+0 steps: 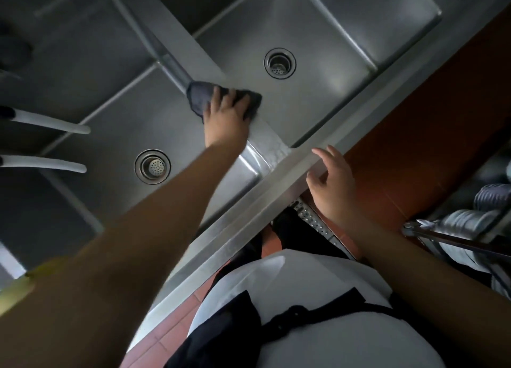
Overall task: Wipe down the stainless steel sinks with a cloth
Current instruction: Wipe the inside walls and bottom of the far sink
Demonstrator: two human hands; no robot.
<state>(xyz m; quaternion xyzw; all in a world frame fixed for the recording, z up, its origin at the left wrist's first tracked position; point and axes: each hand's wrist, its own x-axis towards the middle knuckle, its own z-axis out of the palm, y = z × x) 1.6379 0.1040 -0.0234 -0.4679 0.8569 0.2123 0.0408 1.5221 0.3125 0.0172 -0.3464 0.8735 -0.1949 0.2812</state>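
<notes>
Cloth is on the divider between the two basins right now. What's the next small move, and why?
Probably draw the cloth back along the divider toward the front rim. The left hand presses it flat partway along, and the strip nearer the rim looks streaked. The right hand rests on the rim, steadying.
</notes>
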